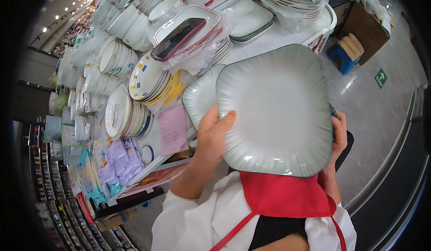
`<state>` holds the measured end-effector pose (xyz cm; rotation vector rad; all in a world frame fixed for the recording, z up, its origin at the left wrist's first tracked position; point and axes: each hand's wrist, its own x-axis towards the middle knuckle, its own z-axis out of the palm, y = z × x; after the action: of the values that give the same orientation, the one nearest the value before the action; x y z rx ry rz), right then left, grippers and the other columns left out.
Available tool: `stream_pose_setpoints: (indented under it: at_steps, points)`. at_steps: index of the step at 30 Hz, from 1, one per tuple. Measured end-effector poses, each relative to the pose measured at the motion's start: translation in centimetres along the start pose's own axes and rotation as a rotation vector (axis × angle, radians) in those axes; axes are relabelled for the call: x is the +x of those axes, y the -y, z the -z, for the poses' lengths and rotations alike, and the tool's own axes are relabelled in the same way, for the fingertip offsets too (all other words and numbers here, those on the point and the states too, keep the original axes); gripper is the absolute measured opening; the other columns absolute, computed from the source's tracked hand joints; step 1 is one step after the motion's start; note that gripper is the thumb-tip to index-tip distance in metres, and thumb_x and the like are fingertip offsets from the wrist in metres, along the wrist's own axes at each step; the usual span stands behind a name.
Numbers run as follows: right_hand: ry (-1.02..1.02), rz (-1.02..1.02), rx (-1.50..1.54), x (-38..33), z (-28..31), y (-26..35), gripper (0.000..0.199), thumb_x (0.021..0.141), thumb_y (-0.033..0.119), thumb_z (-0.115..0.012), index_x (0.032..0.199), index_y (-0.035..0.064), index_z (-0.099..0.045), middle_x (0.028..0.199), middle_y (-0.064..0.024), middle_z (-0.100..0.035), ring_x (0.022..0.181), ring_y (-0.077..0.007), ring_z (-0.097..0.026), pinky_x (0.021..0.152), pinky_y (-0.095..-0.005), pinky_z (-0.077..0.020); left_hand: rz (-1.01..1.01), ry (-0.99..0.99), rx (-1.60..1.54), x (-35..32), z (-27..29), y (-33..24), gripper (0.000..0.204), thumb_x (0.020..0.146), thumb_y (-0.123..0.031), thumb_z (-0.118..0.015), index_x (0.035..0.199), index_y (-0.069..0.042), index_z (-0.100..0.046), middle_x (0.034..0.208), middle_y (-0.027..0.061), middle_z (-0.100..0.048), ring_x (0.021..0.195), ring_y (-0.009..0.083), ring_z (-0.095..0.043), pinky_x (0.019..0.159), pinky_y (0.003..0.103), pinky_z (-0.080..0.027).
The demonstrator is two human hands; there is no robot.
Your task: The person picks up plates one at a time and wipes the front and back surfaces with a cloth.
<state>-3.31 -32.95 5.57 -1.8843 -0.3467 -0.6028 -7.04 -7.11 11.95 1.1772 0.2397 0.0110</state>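
A squarish white plate (276, 112) with a grey-green fluted rim is held up in front of me, its face toward me. My left hand (212, 132) grips its left edge, thumb over the rim on the front. Beside the right edge is my right hand (339, 136), fingers curled and partly hidden behind the plate. A small dark thing (333, 110) shows at the top of that hand; its kind is hidden. Behind the held plate, another pale fluted plate (200, 91) rests on the table. Similar square plates (251, 20) are stacked farther back.
Wrapped bowls and plates crowd the white table (287, 38) at left. A phone (179, 38) lies on a stack of red-rimmed dishes. Near the table's front edge are a pink written sheet (172, 129) and purple packets (121, 159). A blue stool (341, 56) stands on the right.
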Motion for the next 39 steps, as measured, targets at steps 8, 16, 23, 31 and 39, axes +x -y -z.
stream_pose_setpoints:
  at_steps: [8, 16, 23, 31, 39]
  points:
    - [0.0, -0.093, 0.013, 0.0, -0.7, -0.3, 0.024, 0.073, -0.009, -0.052, 0.096, -0.0054, -0.055, 0.098, -0.0157, -0.055, 0.087, -0.0257, -0.055, 0.08, -0.0282, -0.0431, 0.128, -0.208, -0.014, 0.1, 7.2, -1.1, 0.033, 0.088, -0.009, -0.049, 0.117, 0.005, -0.052, 0.107, 0.014, -0.062, 0.092, 0.0198, -0.063, 0.079, 0.033, -0.052]
    - [0.016, -0.104, -0.007, -0.3, -0.7, -1.9, 0.032, 0.069, -0.013, -0.046, 0.098, -0.0058, -0.055, 0.1, -0.0158, -0.055, 0.09, -0.026, -0.056, 0.082, -0.0282, -0.0431, 0.272, -0.346, 0.199, 2.0, 12.7, 0.8, 0.029, 0.089, -0.014, -0.051, 0.114, 0.001, -0.055, 0.096, 0.0079, -0.063, 0.074, 0.0139, -0.063, 0.055, 0.027, -0.051]
    - [0.01, -0.161, 0.023, -0.1, -1.0, -2.4, 0.03, 0.07, -0.013, -0.046, 0.099, -0.0071, -0.055, 0.101, -0.015, -0.056, 0.09, -0.0241, -0.057, 0.081, -0.0269, -0.044, 0.207, -0.482, 0.256, 3.3, 11.5, 0.7, 0.023, 0.093, -0.021, -0.052, 0.104, -0.001, -0.057, 0.078, 0.0013, -0.06, 0.05, 0.0054, -0.051, 0.033, 0.021, -0.031]
    - [0.037, -0.228, 0.054, -0.2, -1.7, -3.3, 0.028, 0.072, -0.012, -0.047, 0.099, -0.0072, -0.056, 0.1, -0.0137, -0.056, 0.089, -0.0216, -0.056, 0.08, -0.0261, -0.0441, 0.158, -0.432, 0.713, 3.4, 13.4, 0.9, 0.021, 0.091, -0.021, -0.06, 0.088, 0.0, -0.057, 0.06, 0.002, -0.057, 0.042, 0.0069, -0.047, 0.035, 0.021, -0.034]
    - [-0.001, -0.198, 0.004, 0.4, -1.9, -3.8, 0.025, 0.075, -0.011, -0.048, 0.098, -0.0079, -0.057, 0.099, -0.0122, -0.055, 0.084, -0.0188, -0.056, 0.076, -0.0243, -0.0442, 0.041, -0.487, 0.836, 3.2, 13.7, 1.7, 0.024, 0.087, -0.015, -0.063, 0.072, -0.001, -0.05, 0.053, 0.0029, -0.052, 0.042, 0.0083, -0.046, 0.036, 0.025, -0.035]
